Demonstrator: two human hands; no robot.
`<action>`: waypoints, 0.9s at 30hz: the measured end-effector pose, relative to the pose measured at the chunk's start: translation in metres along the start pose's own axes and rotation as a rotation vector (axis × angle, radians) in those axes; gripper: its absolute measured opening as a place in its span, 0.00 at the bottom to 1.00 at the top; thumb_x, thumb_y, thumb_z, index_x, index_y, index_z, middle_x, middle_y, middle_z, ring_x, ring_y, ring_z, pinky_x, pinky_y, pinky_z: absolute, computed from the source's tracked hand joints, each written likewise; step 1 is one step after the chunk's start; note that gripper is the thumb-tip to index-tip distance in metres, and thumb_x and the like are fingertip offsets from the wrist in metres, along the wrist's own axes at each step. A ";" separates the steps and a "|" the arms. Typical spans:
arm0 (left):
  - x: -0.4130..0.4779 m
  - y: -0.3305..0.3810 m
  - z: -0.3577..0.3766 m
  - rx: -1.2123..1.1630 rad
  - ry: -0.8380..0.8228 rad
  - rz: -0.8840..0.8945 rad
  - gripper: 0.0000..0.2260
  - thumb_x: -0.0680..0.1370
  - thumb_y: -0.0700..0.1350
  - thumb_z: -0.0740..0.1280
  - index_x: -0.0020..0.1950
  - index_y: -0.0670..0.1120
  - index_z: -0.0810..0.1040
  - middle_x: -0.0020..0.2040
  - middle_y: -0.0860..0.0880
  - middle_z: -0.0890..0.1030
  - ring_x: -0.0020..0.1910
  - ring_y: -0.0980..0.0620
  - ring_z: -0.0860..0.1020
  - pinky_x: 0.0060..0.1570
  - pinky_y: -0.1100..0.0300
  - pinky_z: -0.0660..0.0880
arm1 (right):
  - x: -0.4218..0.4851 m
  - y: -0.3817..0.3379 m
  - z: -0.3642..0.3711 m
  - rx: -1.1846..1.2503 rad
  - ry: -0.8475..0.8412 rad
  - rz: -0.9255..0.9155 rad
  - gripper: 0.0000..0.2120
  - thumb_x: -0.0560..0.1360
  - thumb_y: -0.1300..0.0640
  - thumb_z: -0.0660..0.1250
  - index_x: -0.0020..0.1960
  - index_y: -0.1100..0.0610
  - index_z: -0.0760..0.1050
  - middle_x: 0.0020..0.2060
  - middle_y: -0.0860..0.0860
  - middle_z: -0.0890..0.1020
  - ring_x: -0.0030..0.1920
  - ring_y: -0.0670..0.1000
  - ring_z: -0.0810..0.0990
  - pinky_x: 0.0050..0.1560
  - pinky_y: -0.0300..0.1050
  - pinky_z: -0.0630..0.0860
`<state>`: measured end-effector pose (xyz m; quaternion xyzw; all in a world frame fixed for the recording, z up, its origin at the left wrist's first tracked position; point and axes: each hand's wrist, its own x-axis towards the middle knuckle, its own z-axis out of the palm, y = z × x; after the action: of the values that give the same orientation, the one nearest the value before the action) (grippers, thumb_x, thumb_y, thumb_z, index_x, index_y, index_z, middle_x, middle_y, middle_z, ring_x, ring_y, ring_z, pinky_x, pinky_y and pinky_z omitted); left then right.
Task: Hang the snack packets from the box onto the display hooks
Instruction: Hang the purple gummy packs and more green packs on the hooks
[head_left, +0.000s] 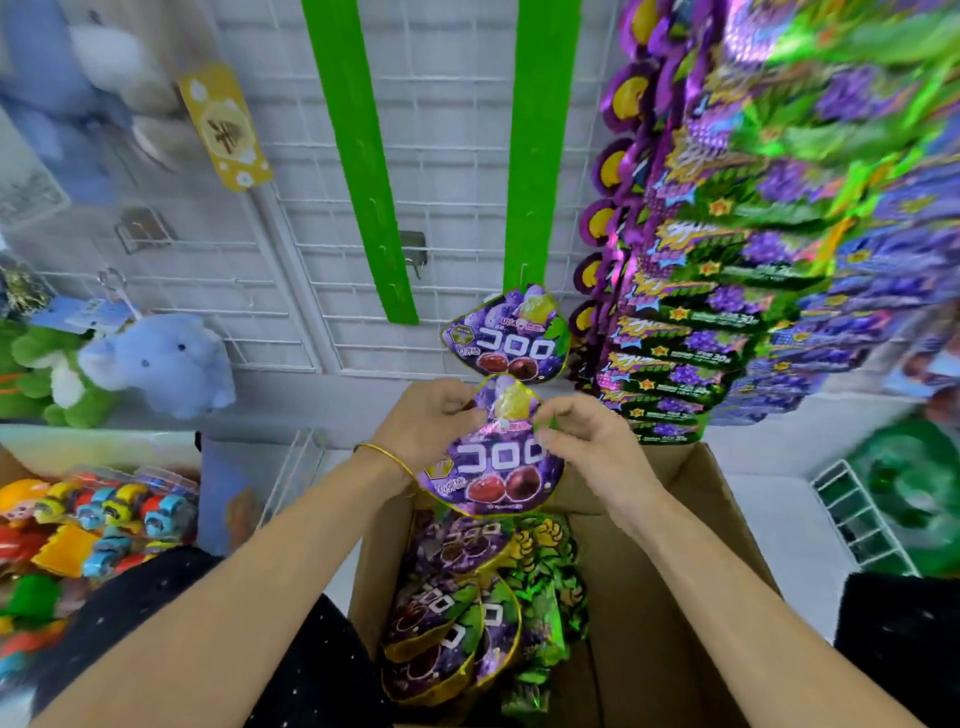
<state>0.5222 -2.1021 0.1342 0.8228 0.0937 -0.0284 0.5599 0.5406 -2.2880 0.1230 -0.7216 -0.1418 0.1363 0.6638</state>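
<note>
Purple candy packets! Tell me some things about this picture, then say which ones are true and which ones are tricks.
1. The left grip and right grip both pinch one purple packet above the cardboard box. True.
2. The cardboard box is empty. False: more packets lie inside it.
3. A second packet already hangs on the display. True.
4. The plush elephant is pink. False: it is blue.
5. A gold bangle circles the left wrist. True.
</note>
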 end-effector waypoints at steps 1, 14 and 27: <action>0.002 0.005 0.002 -0.016 -0.004 0.018 0.06 0.74 0.35 0.67 0.50 0.39 0.76 0.46 0.45 0.81 0.45 0.57 0.80 0.49 0.62 0.75 | 0.005 -0.012 -0.001 -0.027 -0.009 -0.062 0.10 0.72 0.70 0.67 0.41 0.56 0.76 0.39 0.46 0.79 0.39 0.40 0.78 0.39 0.28 0.72; 0.086 0.123 -0.018 -0.037 0.342 0.263 0.15 0.75 0.42 0.67 0.59 0.38 0.73 0.49 0.44 0.76 0.45 0.51 0.74 0.45 0.59 0.73 | 0.061 -0.077 -0.023 -0.136 0.243 -0.314 0.07 0.72 0.69 0.67 0.44 0.58 0.79 0.41 0.46 0.81 0.40 0.36 0.78 0.43 0.22 0.70; 0.095 0.135 -0.022 0.092 0.168 0.230 0.14 0.77 0.51 0.63 0.38 0.43 0.72 0.34 0.43 0.68 0.34 0.51 0.66 0.35 0.58 0.61 | 0.107 -0.105 -0.016 -0.377 0.357 -0.424 0.06 0.74 0.66 0.65 0.51 0.61 0.77 0.47 0.53 0.81 0.49 0.48 0.77 0.55 0.43 0.73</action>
<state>0.6393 -2.1183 0.2517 0.8523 0.0441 0.1006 0.5115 0.6433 -2.2528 0.2284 -0.7987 -0.1932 -0.1620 0.5464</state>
